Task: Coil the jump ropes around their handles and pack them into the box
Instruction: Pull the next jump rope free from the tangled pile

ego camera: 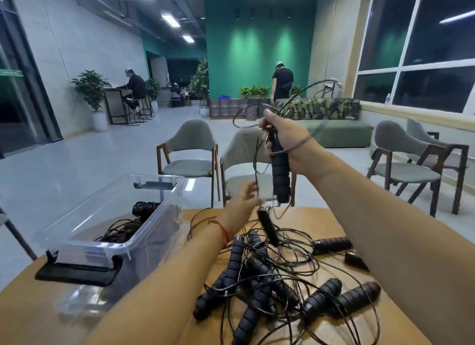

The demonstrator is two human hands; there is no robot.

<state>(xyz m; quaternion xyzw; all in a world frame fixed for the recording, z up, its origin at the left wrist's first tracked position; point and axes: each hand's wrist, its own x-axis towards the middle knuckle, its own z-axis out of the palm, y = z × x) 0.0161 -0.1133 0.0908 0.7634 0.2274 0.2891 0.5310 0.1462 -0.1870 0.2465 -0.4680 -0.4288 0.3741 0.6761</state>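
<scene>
A person's right hand (288, 141) grips the upper end of a black foam jump-rope handle (281, 180), fist closed around it and raised above the far edge of a round wooden table (38, 306). The handle hangs from the fist toward 6 o'clock. Its thin black cord (295, 97) arcs up toward 1 o'clock of the fist, and one strand crosses the back of the right wrist. The left hand (241, 203), at 7 o'clock of the right and lower, reaches toward a hanging strand with its fingers spread. Motion blur hides whether it pinches the cord. A red string bracelet (221, 231) circles the left wrist. A second, slimmer black handle (268, 227) dangles just below the left hand, at its 5 o'clock. Beneath both arms a tangled pile of jump ropes (257, 280) lies on the table. At 9 o'clock of the pile stands a clear plastic box (110, 249), open, with coiled ropes (138, 213) in its far end. Grey upholstered chairs (190, 149) stand beyond the table at 12 o'clock.
</scene>
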